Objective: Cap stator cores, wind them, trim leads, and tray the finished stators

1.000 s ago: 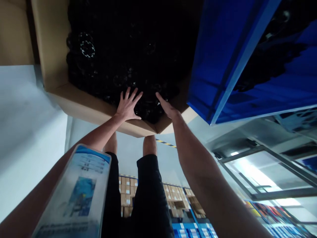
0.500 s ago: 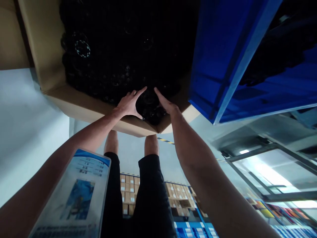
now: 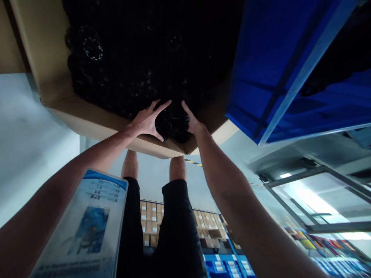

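Note:
A cardboard box [image 3: 87, 117] holds a deep heap of shiny black parts [image 3: 139, 73]. They look round, but their kind is too dark to make out. My left hand [image 3: 147, 119] is open at the box's near edge, fingers and thumb spread against the black parts. Facing it, my right hand [image 3: 193, 121] is open inside the near corner, one finger stretched out and the others partly hidden. Several black parts lie in the gap between both hands; neither hand is closed round one.
To the right a blue plastic crate [image 3: 272, 88] stands against the box, with dark items inside. A badge [image 3: 87, 227] hangs before my left forearm. Behind my legs are stacked cartons [image 3: 152, 218], blue bins [image 3: 220, 266] and a metal-framed cart [image 3: 315, 200].
My right hand has turned a little, showing more of its fingers. My left hand has shifted slightly left. The view has moved a little, with the crate appearing further right.

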`<act>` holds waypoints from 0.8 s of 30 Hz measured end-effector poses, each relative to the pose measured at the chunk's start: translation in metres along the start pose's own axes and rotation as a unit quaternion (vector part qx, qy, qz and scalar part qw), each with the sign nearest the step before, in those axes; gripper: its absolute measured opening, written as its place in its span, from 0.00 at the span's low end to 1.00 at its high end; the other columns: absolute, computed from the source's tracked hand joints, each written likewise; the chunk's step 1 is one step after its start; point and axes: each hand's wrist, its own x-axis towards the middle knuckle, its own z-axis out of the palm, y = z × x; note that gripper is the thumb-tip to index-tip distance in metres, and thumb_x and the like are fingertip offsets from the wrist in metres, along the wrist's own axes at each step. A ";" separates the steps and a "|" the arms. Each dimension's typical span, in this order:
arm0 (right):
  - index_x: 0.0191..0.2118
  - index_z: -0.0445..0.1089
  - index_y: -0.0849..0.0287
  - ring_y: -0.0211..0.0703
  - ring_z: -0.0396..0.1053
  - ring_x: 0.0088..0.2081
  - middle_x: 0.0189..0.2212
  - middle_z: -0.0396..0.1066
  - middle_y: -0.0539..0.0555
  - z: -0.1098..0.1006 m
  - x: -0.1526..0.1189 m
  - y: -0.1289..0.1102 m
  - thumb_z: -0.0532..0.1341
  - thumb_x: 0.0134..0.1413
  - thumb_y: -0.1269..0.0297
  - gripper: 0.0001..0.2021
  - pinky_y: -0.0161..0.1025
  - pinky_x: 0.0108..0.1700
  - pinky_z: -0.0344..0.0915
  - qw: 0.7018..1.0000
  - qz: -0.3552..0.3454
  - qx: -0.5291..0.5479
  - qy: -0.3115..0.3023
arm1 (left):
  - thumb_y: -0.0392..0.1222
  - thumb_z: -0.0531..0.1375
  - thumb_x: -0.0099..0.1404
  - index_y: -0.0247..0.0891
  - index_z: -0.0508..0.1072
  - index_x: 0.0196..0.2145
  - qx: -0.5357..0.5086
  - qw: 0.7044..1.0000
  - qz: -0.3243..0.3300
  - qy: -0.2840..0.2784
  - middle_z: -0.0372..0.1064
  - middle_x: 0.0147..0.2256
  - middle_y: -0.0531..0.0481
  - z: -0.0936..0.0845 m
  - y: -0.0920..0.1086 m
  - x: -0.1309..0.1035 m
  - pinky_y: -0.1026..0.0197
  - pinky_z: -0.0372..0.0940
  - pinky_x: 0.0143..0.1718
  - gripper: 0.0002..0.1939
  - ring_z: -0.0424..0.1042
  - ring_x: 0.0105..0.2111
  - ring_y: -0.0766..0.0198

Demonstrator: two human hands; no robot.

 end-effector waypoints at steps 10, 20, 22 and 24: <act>0.61 0.90 0.59 0.63 0.86 0.70 0.59 0.91 0.60 0.009 -0.008 -0.020 0.70 0.81 0.33 0.31 0.60 0.77 0.82 0.974 0.157 0.081 -0.138 | 0.53 0.96 0.45 0.59 0.44 0.95 0.009 1.000 -0.005 0.018 0.55 0.86 0.30 0.005 0.014 0.004 0.25 0.80 0.75 0.95 0.74 0.77 0.18; 0.68 0.85 0.57 0.57 0.87 0.67 0.63 0.89 0.59 0.019 -0.016 -0.036 0.69 0.85 0.44 0.24 0.63 0.76 0.82 0.979 0.130 0.104 -0.119 | 0.50 0.96 0.49 0.58 0.53 0.93 -0.048 0.995 -0.036 0.076 0.59 0.83 0.33 0.012 0.021 0.006 0.28 0.83 0.74 0.86 0.74 0.76 0.25; 0.68 0.86 0.54 0.55 0.85 0.70 0.61 0.90 0.55 0.019 -0.020 -0.040 0.68 0.85 0.47 0.21 0.59 0.80 0.79 0.983 0.111 0.103 -0.104 | 0.49 0.95 0.49 0.59 0.54 0.92 -0.055 0.995 -0.032 0.083 0.58 0.83 0.34 0.008 0.024 0.002 0.29 0.84 0.73 0.85 0.73 0.77 0.25; 0.65 0.88 0.51 0.54 0.84 0.73 0.58 0.91 0.52 0.019 -0.024 -0.044 0.69 0.84 0.50 0.17 0.55 0.82 0.78 0.987 0.093 0.099 -0.088 | 0.47 0.95 0.50 0.59 0.56 0.92 -0.055 0.994 -0.033 0.090 0.56 0.84 0.34 0.001 0.029 -0.004 0.28 0.85 0.72 0.83 0.73 0.77 0.25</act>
